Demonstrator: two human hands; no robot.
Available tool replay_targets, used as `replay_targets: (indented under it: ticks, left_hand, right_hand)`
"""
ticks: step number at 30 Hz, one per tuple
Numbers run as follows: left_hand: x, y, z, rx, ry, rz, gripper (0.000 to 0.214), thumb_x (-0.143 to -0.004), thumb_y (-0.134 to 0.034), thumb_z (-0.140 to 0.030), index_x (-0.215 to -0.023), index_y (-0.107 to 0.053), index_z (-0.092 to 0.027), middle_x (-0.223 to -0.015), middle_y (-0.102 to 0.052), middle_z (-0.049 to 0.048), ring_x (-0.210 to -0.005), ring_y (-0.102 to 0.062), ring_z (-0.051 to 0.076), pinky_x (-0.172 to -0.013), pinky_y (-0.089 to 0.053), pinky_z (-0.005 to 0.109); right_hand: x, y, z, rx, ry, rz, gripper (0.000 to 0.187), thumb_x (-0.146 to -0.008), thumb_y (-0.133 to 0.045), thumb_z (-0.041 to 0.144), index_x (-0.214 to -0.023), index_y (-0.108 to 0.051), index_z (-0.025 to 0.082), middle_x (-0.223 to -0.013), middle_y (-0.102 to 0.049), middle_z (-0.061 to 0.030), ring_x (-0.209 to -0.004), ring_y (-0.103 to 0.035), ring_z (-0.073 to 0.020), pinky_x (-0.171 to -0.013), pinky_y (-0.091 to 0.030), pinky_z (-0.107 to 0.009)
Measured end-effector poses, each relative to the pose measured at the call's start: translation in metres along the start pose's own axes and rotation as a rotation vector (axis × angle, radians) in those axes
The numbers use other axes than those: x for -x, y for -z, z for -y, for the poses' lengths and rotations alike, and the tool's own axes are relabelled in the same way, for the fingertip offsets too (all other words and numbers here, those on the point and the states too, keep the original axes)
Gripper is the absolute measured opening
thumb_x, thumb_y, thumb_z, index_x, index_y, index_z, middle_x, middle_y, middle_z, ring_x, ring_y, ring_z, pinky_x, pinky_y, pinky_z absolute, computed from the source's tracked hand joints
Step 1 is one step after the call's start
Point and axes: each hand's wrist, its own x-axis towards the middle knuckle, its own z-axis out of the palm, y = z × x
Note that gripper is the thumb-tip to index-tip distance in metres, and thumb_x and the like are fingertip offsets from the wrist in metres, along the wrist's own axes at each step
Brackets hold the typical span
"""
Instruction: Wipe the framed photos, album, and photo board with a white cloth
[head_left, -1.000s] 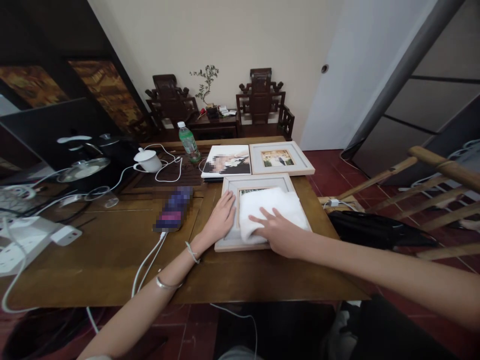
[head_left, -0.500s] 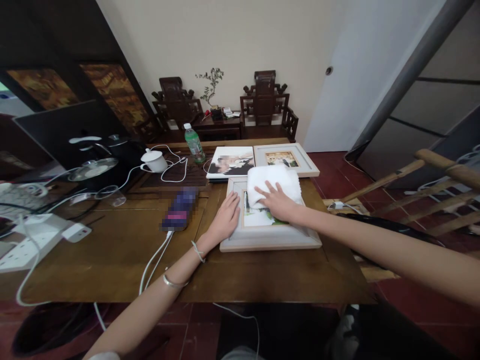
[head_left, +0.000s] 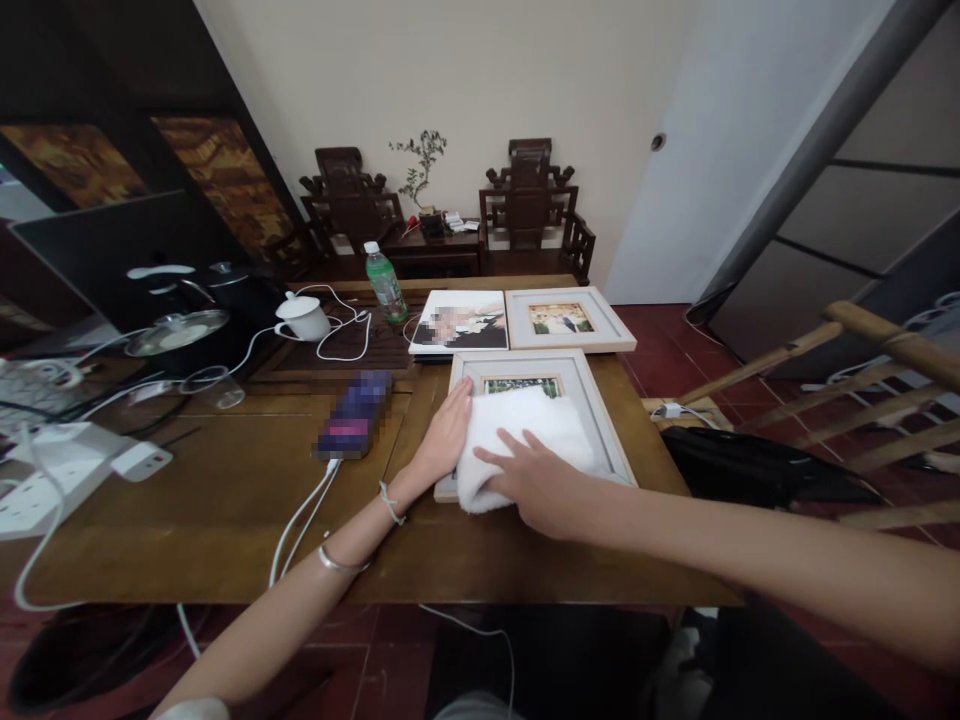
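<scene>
A light wooden picture frame (head_left: 581, 385) lies flat on the brown table (head_left: 225, 500) in front of me. My left hand (head_left: 444, 437) rests on the frame's left edge, fingers flat and together. A folded white cloth (head_left: 517, 432) covers the near half of the frame's glass. My right hand (head_left: 534, 483) presses down on the cloth's near edge with fingers spread. Only the top strip of the photo shows above the cloth.
Beyond it lie another framed photo (head_left: 568, 319) and an unframed print (head_left: 460, 322). A phone (head_left: 355, 414) on a white cable, a green bottle (head_left: 385, 282), a white lidded cup (head_left: 301, 317), cookware and power strips (head_left: 52, 480) occupy the left. A wooden chair (head_left: 862, 385) stands at the right.
My right hand slid the cloth from the frame's far end back toward me, to its near edge. My left hand stayed on the frame's left side.
</scene>
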Motion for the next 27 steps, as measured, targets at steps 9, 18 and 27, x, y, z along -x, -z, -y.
replay_targets:
  ticks: [9,18,27]
  left_hand:
    - [0.003,-0.002,0.000,-0.006,-0.031,0.037,0.057,-0.095,-0.021,-0.044,-0.142,-0.024,-0.012,-0.152,-0.019,0.0127,-0.140,-0.016,0.019,-0.115,-0.011,0.040]
    - [0.002,-0.002,0.006,-0.177,-0.129,0.049,0.055,-0.093,-0.034,-0.038,-0.141,-0.028,-0.011,-0.150,-0.026,0.0150,-0.139,-0.018,0.025,-0.114,-0.018,0.045]
    - [0.002,0.000,0.011,-0.292,-0.194,0.070,0.043,-0.088,-0.034,-0.018,-0.128,-0.049,-0.015,-0.139,-0.043,0.0120,-0.135,-0.029,0.026,-0.111,-0.025,0.048]
  right_hand:
    - [-0.067,-0.003,-0.061,0.279,-0.152,-0.171,0.035,-0.087,-0.041,0.013,-0.112,-0.065,0.015,-0.143,-0.040,-0.0074,-0.134,-0.022,-0.0353,-0.108,-0.018,-0.051]
    - [-0.110,0.022,-0.102,0.369,-0.236,-0.303,0.038,-0.084,-0.046,0.014,-0.119,-0.060,0.017,-0.146,-0.035,-0.0073,-0.135,-0.018,-0.0372,-0.107,-0.015,-0.055]
    - [-0.119,0.010,-0.098,0.288,-0.232,-0.190,0.042,-0.083,-0.043,0.012,-0.122,-0.058,0.017,-0.147,-0.032,-0.0046,-0.134,-0.021,-0.0379,-0.105,-0.024,-0.052]
